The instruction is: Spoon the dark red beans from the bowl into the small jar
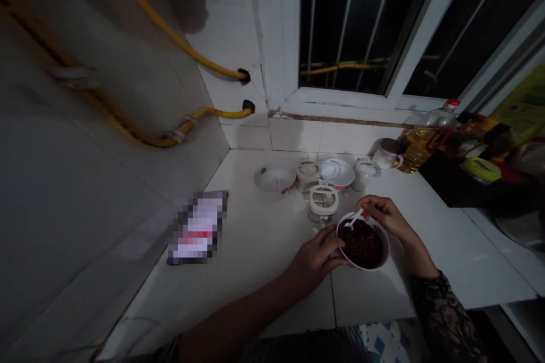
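A bowl [385, 258] with a pinkish outside holds a dark red-brown, grainy mixture [361, 245]. My left hand [317, 255] grips the bowl's left side, thumb over the rim and fingers against the outer wall. Pinched in my right hand [381, 214] is a small white plastic spoon [354, 219], tilted over the bowl's far left part. Its lower end is at the mixture; whether it dips in, I cannot tell. Just behind the bowl stands a clear jar with a white-rimmed lid [322, 202].
Farther back are a shallow bowl [272, 180], a second bowl [344, 171], two lidded jars [308, 173] and a lidded cup [387, 154]. An oil bottle [415, 147] stands beside a dark box [447, 181]. At left lies a blurred-out packet [199, 227]. Yellow pipes [213, 67] enter the wall.
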A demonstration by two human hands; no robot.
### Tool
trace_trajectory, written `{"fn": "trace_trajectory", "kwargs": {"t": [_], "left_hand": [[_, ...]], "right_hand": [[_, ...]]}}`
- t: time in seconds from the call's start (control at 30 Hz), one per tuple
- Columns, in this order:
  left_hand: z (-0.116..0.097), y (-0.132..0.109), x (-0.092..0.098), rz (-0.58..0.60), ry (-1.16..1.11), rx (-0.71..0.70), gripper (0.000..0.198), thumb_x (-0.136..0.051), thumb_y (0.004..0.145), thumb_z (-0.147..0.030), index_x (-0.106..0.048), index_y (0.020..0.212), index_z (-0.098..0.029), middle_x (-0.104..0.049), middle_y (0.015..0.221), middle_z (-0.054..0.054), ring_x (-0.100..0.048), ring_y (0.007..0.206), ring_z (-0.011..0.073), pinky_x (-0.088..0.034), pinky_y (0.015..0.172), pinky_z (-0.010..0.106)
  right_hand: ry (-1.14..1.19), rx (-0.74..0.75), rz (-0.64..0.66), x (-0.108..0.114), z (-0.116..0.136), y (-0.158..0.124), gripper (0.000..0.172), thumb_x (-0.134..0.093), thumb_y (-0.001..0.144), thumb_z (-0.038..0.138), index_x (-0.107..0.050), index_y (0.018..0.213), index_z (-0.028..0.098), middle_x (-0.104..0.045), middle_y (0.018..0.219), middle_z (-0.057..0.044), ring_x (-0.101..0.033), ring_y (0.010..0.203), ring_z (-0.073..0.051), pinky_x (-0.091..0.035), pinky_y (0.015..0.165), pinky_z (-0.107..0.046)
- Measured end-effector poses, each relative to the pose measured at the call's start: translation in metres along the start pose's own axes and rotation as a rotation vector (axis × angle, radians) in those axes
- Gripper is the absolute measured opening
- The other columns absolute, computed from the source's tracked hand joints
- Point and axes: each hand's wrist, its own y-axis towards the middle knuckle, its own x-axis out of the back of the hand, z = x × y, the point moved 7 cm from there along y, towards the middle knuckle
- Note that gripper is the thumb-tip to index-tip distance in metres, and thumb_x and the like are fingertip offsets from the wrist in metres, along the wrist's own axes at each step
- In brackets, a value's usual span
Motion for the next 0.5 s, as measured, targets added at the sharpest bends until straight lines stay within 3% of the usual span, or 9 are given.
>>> {"fn": "trace_trajectory", "kwargs": {"t": [0.2, 0.5], "left_hand": [[0.0003, -0.0006, 0.0006, -0.021, 0.001, -0.006, 0.028, -0.050, 0.091, -0.041, -0.056, 0.102, -0.016, -0.051, 0.126, 0.017, -0.065, 0.101, 0.0220, -0.055, 0.088, 0.035], [0.0019, -0.0029, -0.0004, -0.013, -0.001, -0.001, 0.028, -0.051, 0.091, -0.042, -0.056, 0.103, -0.017, -0.051, 0.127, 0.017, -0.066, 0.096, 0.0204, -0.055, 0.086, 0.036]], "right_hand": [[-0.025, 0.028, 0.001, 0.0021, -0.0002, -0.0003, 0.042, -0.059, 0.078, 0.056, -0.066, 0.082, 0.015, -0.051, 0.054, 0.002, -0.047, 0.054, -0.012, -0.037, 0.055, -0.024], [0.098, -0.052, 0.065, -0.0012, -0.0087, -0.0032, 0.036, -0.063, 0.076, 0.049, -0.068, 0.076, 0.014, -0.056, 0.055, 0.000, -0.048, 0.054, -0.012, -0.034, 0.052, -0.024]]}}
